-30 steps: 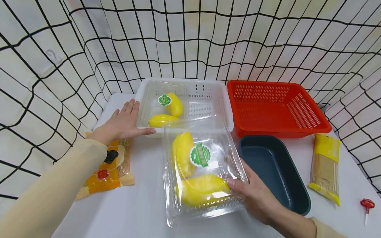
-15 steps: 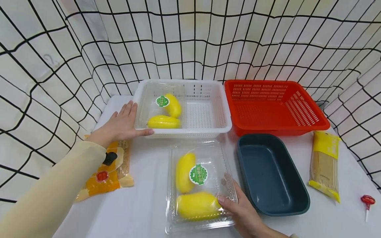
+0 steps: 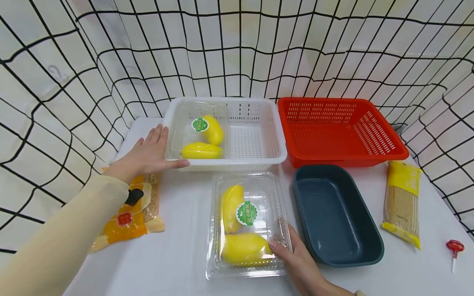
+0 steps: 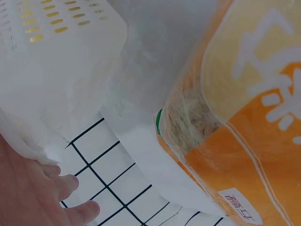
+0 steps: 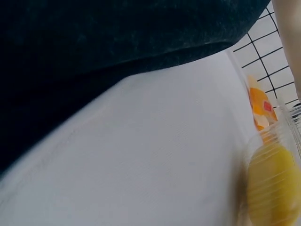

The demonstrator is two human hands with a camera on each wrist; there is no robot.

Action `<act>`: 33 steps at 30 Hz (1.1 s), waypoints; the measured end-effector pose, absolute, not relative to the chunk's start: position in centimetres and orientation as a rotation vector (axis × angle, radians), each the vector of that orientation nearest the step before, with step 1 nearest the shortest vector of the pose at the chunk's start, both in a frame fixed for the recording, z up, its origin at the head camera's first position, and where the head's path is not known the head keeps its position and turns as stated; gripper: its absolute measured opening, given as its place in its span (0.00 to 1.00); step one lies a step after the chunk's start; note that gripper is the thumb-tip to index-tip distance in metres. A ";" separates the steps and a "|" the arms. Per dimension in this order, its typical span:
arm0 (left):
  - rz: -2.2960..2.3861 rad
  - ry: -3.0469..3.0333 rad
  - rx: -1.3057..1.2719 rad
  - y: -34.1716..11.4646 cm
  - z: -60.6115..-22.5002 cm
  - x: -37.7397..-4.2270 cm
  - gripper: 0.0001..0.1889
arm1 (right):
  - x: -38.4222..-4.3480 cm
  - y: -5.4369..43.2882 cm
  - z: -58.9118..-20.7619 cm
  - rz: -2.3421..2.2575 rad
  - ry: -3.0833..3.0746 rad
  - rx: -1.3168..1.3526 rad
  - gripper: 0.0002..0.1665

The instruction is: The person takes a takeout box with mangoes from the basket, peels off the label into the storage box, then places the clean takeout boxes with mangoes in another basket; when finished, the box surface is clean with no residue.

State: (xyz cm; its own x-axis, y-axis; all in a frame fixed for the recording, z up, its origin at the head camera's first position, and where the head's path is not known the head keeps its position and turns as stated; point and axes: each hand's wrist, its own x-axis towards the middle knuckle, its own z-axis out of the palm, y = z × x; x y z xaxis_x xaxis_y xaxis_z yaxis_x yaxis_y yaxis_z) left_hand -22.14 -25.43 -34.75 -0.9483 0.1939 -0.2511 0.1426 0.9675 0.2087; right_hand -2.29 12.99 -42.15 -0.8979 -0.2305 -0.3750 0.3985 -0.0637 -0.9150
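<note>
My right hand (image 3: 296, 263) grips a clear plastic box (image 3: 264, 193) by its right side, thumb on top near the front corner. Two yellow mangoes (image 3: 244, 248) lie inside it under a round green label; the box is low over the white table. In the right wrist view, a mango (image 5: 273, 183) shows through the ribbed wall. At the white basket (image 3: 240, 164), my left hand (image 3: 148, 154) lies with straight, spread fingers along the left side and the thumb at the front rim. A second clear box (image 3: 185, 135) of mangoes sits in the basket's left half.
To the right of the held box stands a dark blue tub (image 3: 340, 222), with a red basket (image 3: 344, 135) behind it. Farther right are a yellow noodle packet (image 3: 401, 205) and a red lollipop (image 3: 454, 246). An orange food bag (image 3: 129, 218) lies under my left forearm. Black netting surrounds the table.
My right hand has brought the box of mangoes down and toward me, away from the white basket's front, and it now lies flatter. The left hand has stayed at the basket.
</note>
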 end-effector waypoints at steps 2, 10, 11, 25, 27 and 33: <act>0.272 2.848 0.248 -25.4 -34.8 -22.1 0.69 | -2.3 13.0 -42.1 -1.991 1.826 0.192 0.55; 0.268 2.856 0.269 -25.5 -34.9 -22.3 0.69 | -2.3 13.2 -42.1 -1.926 1.922 0.216 0.52; 0.268 2.856 0.275 -25.5 -34.8 -22.2 0.68 | -2.2 13.2 -42.1 -1.918 1.931 0.216 0.52; 0.353 3.002 0.829 -21.2 -33.5 -19.1 0.57 | -2.2 13.5 -41.9 -1.923 1.956 0.167 0.49; 0.383 2.990 1.038 -19.1 -34.3 -17.7 0.56 | -2.2 13.5 -41.8 -1.919 1.959 0.164 0.49; 0.417 2.854 1.493 -14.2 -37.4 -14.5 0.55 | -2.4 13.4 -41.7 -1.901 1.955 0.172 0.49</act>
